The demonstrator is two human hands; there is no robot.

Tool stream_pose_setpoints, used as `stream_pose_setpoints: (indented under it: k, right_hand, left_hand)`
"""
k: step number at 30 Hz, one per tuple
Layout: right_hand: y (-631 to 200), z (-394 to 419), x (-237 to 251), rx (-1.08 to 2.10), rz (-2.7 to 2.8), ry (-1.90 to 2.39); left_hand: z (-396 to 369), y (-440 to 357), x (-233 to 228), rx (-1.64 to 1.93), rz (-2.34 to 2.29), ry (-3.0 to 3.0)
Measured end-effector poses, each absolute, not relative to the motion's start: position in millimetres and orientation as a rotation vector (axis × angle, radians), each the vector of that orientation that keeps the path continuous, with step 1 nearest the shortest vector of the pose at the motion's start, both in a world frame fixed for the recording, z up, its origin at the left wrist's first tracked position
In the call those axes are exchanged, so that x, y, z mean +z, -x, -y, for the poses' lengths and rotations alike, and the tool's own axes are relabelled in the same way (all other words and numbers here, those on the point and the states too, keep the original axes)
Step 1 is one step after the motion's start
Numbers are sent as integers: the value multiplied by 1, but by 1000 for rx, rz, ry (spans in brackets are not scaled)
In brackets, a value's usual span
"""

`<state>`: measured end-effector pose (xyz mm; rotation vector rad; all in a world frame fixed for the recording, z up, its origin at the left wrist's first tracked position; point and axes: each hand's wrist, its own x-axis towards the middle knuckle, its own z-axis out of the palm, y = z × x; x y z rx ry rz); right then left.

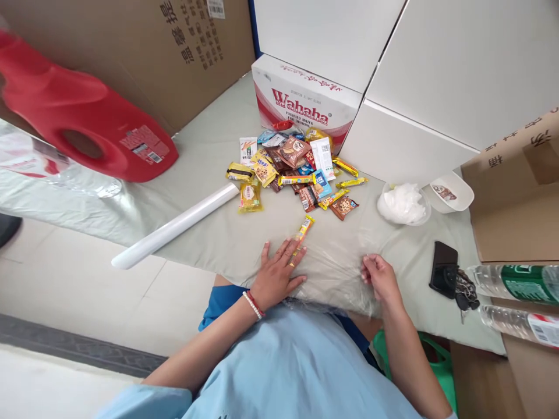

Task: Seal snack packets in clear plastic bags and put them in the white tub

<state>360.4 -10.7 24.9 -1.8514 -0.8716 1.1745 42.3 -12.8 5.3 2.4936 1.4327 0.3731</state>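
A clear plastic bag [336, 273] lies flat on the grey-covered table, near its front edge. My left hand [279, 273] presses flat on the bag's left side, fingers spread. My right hand [379, 276] pinches the bag's right edge with curled fingers. A thin orange-yellow snack stick [304, 228] lies just beyond my left fingertips. Further back sits a pile of several small snack packets [297, 171].
A white roll [174, 226] lies at the left, a red jug [82, 122] overhangs the table's left end. A Wahaha box [305, 102] stands behind the pile. A white bowl of crumpled plastic [404, 203], a phone [444, 267], keys and two water bottles [519, 282] sit to the right.
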Motion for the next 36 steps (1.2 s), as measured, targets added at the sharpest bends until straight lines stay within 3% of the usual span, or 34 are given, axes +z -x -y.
stream_pose_setpoints:
  k: [7,11,16,21,30,33,36]
  right_hand:
    - [-396,-10,64,526,1481,2088]
    - [-356,-105,84,537,1774,1929]
    - [-278,-244,74,329,1796,1905]
    - [-247,-294,53,528,1722,1937]
    - [-339,-233,60,435,1396,1972]
    - [-341,-212,73,789,1393,1788]
    - [-316,-196,90,1243,1757,1586]
  left_hand:
    - [-5,-35,7,354,-1264,-2515]
    - [-8,-32,8,376,-1232,-2507]
    - [-6,-33,8,386,-1247,-2481]
    - [-6,-33,6,398,-1270,-2488]
    - [-7,-31,5,449,-1223,-2456]
    - [-7,-31,6,451,-1212,-2444]
    - [-6,-31,6,438,-1207,-2450]
